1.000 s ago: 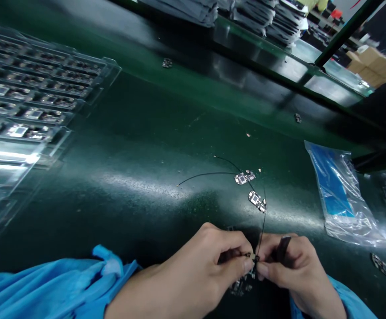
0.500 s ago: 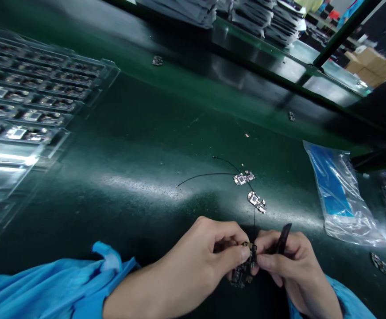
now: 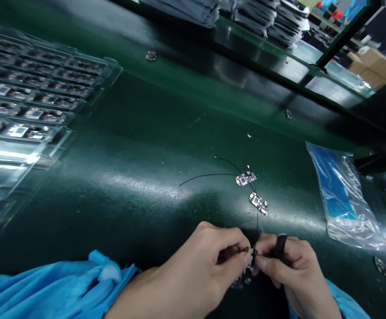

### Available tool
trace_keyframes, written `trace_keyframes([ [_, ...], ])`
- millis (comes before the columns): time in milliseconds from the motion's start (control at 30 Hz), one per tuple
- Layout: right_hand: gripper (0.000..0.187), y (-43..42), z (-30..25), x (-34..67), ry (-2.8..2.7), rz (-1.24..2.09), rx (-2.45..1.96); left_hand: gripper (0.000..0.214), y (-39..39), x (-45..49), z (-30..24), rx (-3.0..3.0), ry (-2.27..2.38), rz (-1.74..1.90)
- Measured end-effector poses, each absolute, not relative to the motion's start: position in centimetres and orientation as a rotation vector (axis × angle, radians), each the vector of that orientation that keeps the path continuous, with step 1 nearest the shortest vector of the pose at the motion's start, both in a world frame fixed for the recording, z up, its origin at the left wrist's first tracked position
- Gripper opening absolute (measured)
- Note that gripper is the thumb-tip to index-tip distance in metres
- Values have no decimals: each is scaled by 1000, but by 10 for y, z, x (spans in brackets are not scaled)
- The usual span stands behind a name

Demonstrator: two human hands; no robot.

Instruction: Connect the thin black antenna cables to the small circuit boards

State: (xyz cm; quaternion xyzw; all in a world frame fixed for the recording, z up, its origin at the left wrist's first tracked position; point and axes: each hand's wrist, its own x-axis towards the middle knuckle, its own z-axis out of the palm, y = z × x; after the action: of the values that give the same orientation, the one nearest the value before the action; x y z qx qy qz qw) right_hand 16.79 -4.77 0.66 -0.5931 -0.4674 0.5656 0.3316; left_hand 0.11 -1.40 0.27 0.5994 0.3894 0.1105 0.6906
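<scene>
Dark green matting is covering the workbench (image 3: 140, 146) I am working at, and it is shining under the overhead light. Near the bottom edge, my left hand (image 3: 206, 270) and my right hand (image 3: 289, 270) are meeting fingertip to fingertip. Both are pinching a tiny circuit board (image 3: 250, 261), dark with small metallic parts, which is sitting just above the bench between my thumbs. A thin black wire (image 3: 257, 226) is rising from it toward the far side. My left fingers are curled tight around the board's left end. My right fingers are clenched on its right end and are also gripping a slim black tool (image 3: 279, 246) that is sticking up between them. I am wearing bright blue sleeves (image 3: 56, 288).

Just beyond my hands, two more small boards (image 3: 252, 190) are lying on the mat, one behind the other, each trailing a long black wire that is curving away to the left. To the right, a clear plastic bag (image 3: 342, 195) with a blue sheet inside is lying flat. To the far left, clear plastic trays (image 3: 30, 102) are holding rows of similar boards in narrow slots. Two stray boards are resting farther back on the mat, well apart from each other. Behind the bench, a raised green shelf (image 3: 279, 62) is carrying stacks of grey trays, and cardboard boxes (image 3: 368, 66) are showing at the top right.
</scene>
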Motion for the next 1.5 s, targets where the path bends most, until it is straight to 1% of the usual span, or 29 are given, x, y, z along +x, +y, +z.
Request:
trace_keyframes([
  [267, 15, -48, 5, 166, -1289, 1439, -1578, 23, -16, 4, -3, 1355, 890, 327],
  [400, 11, -48, 5, 165, -1216, 1425, -1606, 22, -18, 3, -4, 1315, 887, 351],
  [567, 5, -46, 6, 167, -963, 1671, -1583, 19, -12, 4, -1, 1129, 842, 370],
  [667, 5, -45, 7, 169, -886, 1760, -1557, 20, -10, 4, -1, 1055, 805, 381],
  [833, 9, -46, 8, 168, -897, 1694, -1600, 21, -13, 2, -4, 1133, 831, 374],
  [1100, 12, -46, 7, 165, -1136, 1524, -1619, 23, -17, 5, -5, 1314, 882, 376],
  [1200, 12, -47, 6, 166, -1120, 1554, -1605, 23, -17, 4, -5, 1293, 873, 370],
  [1333, 11, -47, 3, 169, -1060, 1690, -1592, 22, -17, 2, -4, 1246, 856, 350],
  [1500, 14, -45, 7, 167, -931, 1721, -1622, 22, -14, 3, -3, 1149, 821, 312],
])
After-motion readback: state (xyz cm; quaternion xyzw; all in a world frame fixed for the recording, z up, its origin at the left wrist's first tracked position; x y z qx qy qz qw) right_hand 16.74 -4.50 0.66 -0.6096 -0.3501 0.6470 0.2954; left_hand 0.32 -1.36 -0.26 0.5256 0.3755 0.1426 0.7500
